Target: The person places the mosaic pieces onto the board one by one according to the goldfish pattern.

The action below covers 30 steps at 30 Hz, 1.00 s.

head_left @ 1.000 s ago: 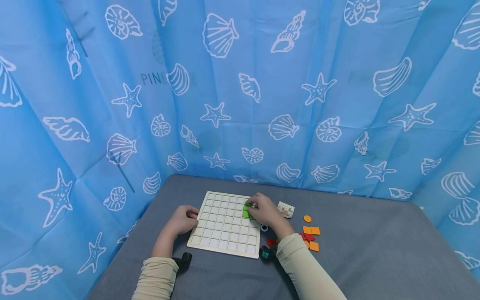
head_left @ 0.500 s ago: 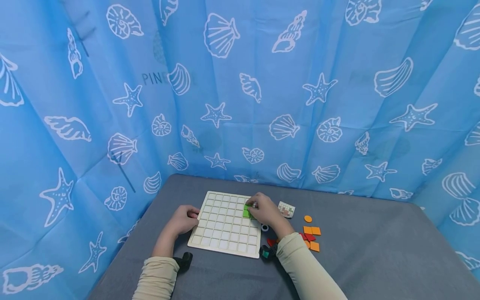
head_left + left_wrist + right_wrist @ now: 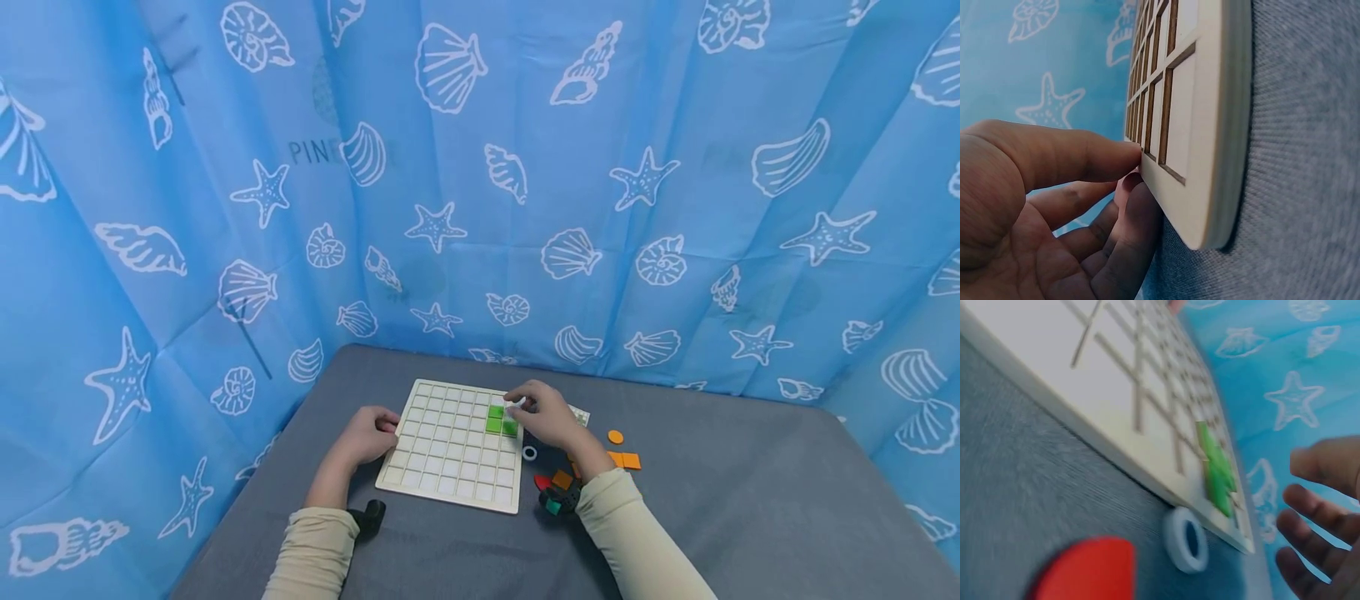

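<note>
A pale wooden grid board (image 3: 442, 450) lies on the grey table. My left hand (image 3: 369, 435) holds its left edge; in the left wrist view the thumb (image 3: 1107, 156) rests at the rim, with the other fingers curled beside and below it. Green square tiles (image 3: 494, 425) sit in cells near the board's far right corner. Over that corner is my right hand (image 3: 547, 414), with nothing between its fingers. The right wrist view shows its fingers (image 3: 1310, 506) loosely bent and spread, apart from the green tiles (image 3: 1215, 465).
Beside the board's right edge lies a white ring (image 3: 529, 452). A red piece (image 3: 542, 482) and an orange square (image 3: 562, 479) are nearer the right wrist. Farther right are orange tiles (image 3: 632, 461), an orange disc (image 3: 615, 437) and a partly hidden patterned card (image 3: 581, 415). A blue curtain (image 3: 480, 208) hangs behind.
My right hand has let go at the green tiles and drawn back slightly to the right, uncovering more of them. The left hand stays at the board's edge.
</note>
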Tool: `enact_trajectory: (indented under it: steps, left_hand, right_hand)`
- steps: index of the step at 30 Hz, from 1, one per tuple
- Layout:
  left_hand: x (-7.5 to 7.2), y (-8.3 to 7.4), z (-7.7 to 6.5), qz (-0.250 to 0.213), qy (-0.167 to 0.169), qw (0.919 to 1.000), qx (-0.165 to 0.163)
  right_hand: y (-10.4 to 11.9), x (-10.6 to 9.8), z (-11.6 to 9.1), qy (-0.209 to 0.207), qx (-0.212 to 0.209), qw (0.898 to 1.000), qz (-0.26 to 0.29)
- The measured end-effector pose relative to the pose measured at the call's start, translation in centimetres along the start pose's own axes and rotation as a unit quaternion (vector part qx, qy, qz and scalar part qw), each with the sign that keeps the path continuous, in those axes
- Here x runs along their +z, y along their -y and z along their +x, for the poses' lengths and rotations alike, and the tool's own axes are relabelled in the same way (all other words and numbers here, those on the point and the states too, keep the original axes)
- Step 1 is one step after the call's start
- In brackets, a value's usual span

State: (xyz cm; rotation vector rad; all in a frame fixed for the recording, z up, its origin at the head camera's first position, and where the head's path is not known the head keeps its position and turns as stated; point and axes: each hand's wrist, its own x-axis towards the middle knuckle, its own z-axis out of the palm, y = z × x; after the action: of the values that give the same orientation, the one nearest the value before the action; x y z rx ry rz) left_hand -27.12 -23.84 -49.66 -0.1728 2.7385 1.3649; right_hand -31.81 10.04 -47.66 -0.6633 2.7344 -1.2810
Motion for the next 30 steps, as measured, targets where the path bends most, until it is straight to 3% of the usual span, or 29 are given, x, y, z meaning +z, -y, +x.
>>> enact_trajectory:
  steps: [5,16,24,30]
  left_hand:
    - [-0.1,0.0,0.1,0.003,-0.003,1.0000,0.006]
    - [-0.1,-0.2,-0.1,0.014,-0.001,0.9999,0.009]
    - [0.1,-0.3,-0.1,0.010,0.004,0.9999,0.013]
    - [0.0,0.0,-0.1,0.008,0.002,0.9999,0.008]
  right_hand:
    - [0.1,-2.0,-1.6,0.014,-0.008,1.000,0.023]
    - [-0.7,-5.6,-6.2,0.006,-0.038,0.999,0.011]
    - [-3.6,-7.9,-9.8,-0.022,-0.011,1.000,-0.011]
    - [-5.8,-8.9,-11.2,-0.044,0.000,0.999,-0.026]
